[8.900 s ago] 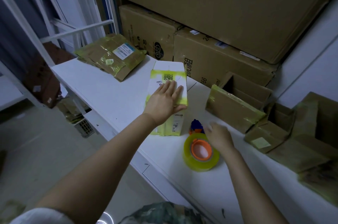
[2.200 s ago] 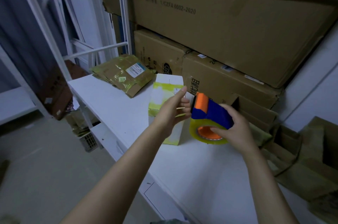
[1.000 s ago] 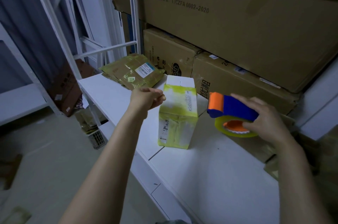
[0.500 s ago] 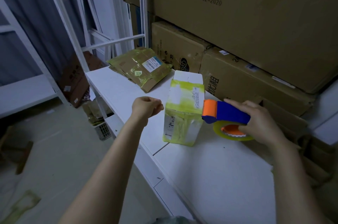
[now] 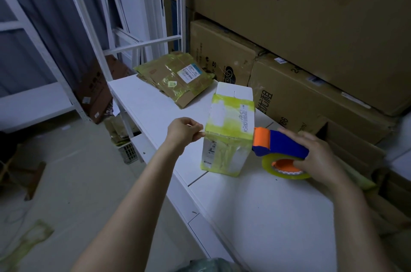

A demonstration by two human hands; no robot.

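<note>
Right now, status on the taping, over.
Left hand pinches tape end at box edge. Right hand grips dispenser at box's other side. Nothing blocks the box.

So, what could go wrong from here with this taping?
1. The white box stands upright near the table edge, and neither hand presses it down. The right hand pulling the tape dispenser could tip or slide it.
2. The left hand only pinches the tape end at the box's corner. It may slip, so the strip could stick crooked.

Bare forearms, left hand, right hand, mottled green garment
</note>
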